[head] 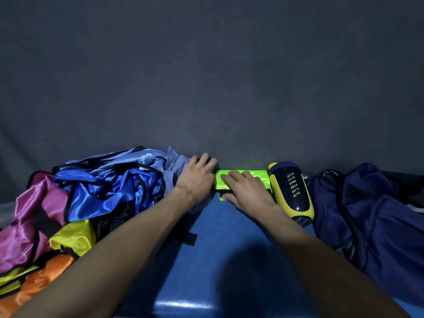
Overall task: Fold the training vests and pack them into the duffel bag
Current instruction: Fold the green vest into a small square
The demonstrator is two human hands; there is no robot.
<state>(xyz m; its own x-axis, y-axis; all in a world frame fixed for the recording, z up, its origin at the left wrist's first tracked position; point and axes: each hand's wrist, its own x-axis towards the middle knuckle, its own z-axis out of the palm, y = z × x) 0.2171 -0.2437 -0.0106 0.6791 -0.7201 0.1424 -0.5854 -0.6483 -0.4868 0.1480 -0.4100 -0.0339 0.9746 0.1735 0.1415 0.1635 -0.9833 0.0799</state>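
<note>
A neon green vest (257, 176), folded into a small flat packet, lies at the far edge of the blue table (215, 253). My right hand (246, 189) lies flat on top of it, fingers pointing left, thumb under its near edge. My left hand (197, 177) rests just left of the packet, fingers spread over a grey-blue cloth (175, 168). A heap of loose vests fills the left side: royal blue (103, 191), magenta (29, 216), yellow (73, 237) and orange (41, 278). The dark navy duffel bag (371, 216) lies slumped on the right.
A black and yellow shin guard (291, 191) lies between the green packet and the duffel bag. A grey fabric backdrop (206, 76) hangs right behind the table's far edge. A black strap (189, 237) trails from the heap onto the table.
</note>
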